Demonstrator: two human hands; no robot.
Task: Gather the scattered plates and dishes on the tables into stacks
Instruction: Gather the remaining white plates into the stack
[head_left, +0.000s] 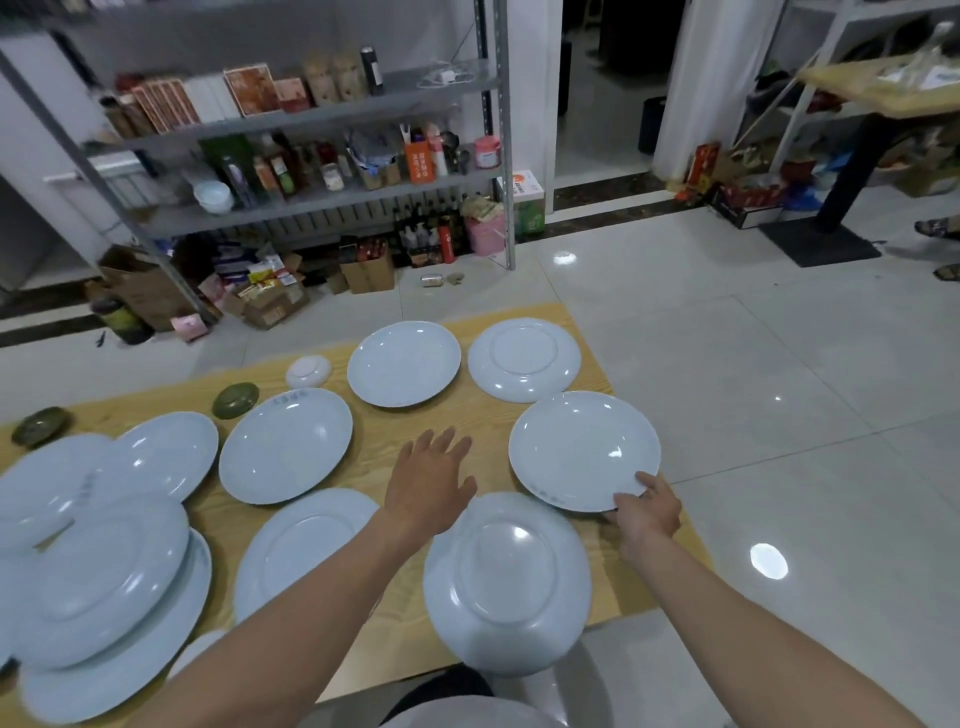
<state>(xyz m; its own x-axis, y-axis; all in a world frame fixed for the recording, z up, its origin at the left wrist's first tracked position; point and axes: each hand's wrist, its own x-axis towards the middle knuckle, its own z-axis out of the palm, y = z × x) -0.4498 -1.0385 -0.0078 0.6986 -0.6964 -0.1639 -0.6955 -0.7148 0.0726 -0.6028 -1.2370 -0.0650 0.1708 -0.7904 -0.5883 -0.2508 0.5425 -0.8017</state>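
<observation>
Several pale blue-white plates lie scattered on a wooden table (478, 415). My right hand (647, 509) grips the near rim of an upright plate (582, 447) at the table's right edge, which looks slightly lifted. My left hand (431, 480) hovers flat with fingers spread over the bare wood between the plates, holding nothing. An upside-down plate (506, 582) overhangs the near edge below both hands. Further plates lie at the far side (404, 362), upside down at far right (523, 359), in the middle (285, 446) and near the middle (306, 545). A loose pile of plates (104, 577) sits at the left.
A small white dish (308, 371) lies upside down, and two small green dishes (235, 400) (40, 426) sit along the table's far left edge. Metal shelves (311, 197) with bottles and boxes stand beyond the table. Tiled floor lies to the right, where a person's sandalled feet (937, 228) show.
</observation>
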